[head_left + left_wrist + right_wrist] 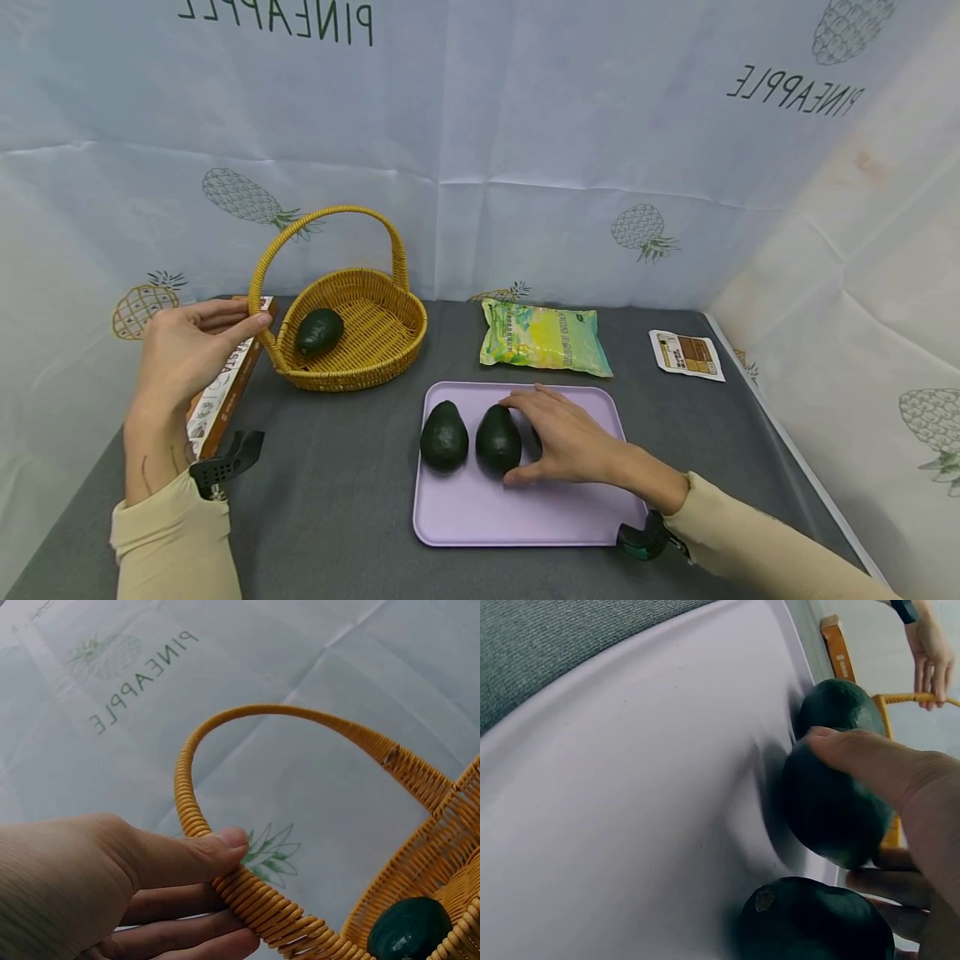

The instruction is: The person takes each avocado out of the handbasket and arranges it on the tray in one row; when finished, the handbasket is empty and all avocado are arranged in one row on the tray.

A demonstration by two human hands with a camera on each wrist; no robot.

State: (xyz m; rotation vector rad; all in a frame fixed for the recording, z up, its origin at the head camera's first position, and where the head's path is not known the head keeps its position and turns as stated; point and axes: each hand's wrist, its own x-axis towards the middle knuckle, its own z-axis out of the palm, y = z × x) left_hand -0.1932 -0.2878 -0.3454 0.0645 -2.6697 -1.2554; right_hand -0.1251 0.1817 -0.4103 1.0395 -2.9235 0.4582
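In the head view my left hand (187, 346) pinches the handle of a yellow wicker basket (386, 333) low on its left side. The left wrist view shows the thumb across the front of the handle (277, 919) and fingers behind. One dark green avocado (320, 332) lies inside the basket. My right hand (573, 442) grips the middle avocado (498, 442) over a pale purple tray (517, 517), thumb on its near side and fingers round the far side. Another avocado (444, 437) sits to its left. A third avocado (814, 922) is mostly hidden under my right hand in the head view.
Behind the tray lies a green and yellow packet (546, 337). A small white and brown sachet (686, 355) is at the far right. A long brown and white box (228, 387) lies left of the basket, partly behind my left hand. A pineapple-print curtain (525, 125) hangs behind.
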